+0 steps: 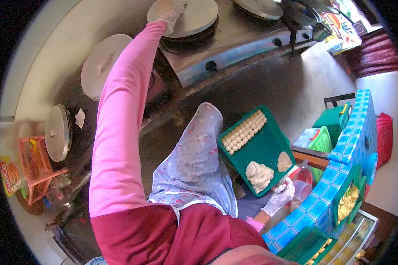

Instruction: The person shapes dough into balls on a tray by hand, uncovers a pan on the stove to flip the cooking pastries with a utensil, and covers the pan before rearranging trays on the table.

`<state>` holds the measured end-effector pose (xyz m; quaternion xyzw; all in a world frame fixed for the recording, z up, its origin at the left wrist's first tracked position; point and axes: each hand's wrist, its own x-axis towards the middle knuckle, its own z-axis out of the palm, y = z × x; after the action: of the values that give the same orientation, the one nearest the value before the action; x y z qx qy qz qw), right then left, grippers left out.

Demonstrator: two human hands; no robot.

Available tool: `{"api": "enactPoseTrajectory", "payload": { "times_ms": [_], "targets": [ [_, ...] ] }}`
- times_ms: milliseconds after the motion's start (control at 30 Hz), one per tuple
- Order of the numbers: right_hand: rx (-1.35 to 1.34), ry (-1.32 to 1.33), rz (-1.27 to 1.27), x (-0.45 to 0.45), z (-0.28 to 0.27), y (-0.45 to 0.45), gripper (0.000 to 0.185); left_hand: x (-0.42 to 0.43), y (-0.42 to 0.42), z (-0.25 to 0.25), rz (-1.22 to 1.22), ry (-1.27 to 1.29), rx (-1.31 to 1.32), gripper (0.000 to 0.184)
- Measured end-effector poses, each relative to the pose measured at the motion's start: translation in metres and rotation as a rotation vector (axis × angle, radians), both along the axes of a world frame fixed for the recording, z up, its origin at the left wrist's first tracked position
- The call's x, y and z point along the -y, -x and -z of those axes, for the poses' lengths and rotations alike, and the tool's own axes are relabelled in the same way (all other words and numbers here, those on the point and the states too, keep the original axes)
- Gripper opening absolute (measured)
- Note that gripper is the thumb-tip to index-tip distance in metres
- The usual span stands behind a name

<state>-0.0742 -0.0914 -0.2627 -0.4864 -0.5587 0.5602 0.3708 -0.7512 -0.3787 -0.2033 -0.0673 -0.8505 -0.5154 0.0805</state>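
My left hand (pixel 169 11), in a clear glove, is at the handle of a round metal lid (pixel 197 17) on the stove, its fingers closed there. My right hand (pixel 282 194), also gloved, is beside the lower right corner of a green tray (pixel 265 154). Its fingers are curled together, and what they hold, if anything, is too small to name. Rows of small dough balls (pixel 244 132) lie at the tray's upper left. A large dough lump (pixel 259 176) and a smaller dough piece (pixel 284 161) lie near its lower end.
More lids rest on the left (pixel 104 66), far left (pixel 57 132) and top (pixel 261 8). A blue tiled counter edge (pixel 318 198) curves along the right, beside a green container of yellow food (pixel 348 205). An orange rack (pixel 35 168) stands at the far left.
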Motion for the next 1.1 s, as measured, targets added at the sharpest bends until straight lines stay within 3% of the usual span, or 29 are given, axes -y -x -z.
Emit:
{"api": "enactPoseTrajectory", "payload": {
  "times_ms": [167,300,400,467,667,767,1100],
  "targets": [
    [-0.077,0.156,-0.011,0.002,-0.009,0.031,0.021,-0.008,0.010,0.011,-0.024,0.047,0.003,0.040],
    [-0.100,0.088,-0.106,0.003,-0.006,0.055,0.016,-0.015,0.015,0.016,-0.033,0.066,0.005,0.041],
    [0.154,-0.264,-0.239,0.006,0.003,0.069,0.019,-0.016,0.014,0.018,-0.039,0.070,0.008,0.042],
    [-0.059,0.078,-0.199,0.014,-0.001,0.076,0.020,-0.016,0.014,0.020,-0.043,0.069,0.010,0.042],
    [0.196,-0.295,-0.320,0.026,0.007,0.076,0.020,-0.015,0.012,0.019,-0.044,0.073,0.014,0.044],
    [0.053,0.101,-0.184,0.033,0.002,0.079,0.021,-0.016,0.013,0.019,-0.043,0.074,0.017,0.045],
    [-0.019,0.133,-0.185,0.040,0.002,0.084,0.016,-0.020,0.007,0.021,-0.036,0.063,0.021,0.048]
  ]
}}
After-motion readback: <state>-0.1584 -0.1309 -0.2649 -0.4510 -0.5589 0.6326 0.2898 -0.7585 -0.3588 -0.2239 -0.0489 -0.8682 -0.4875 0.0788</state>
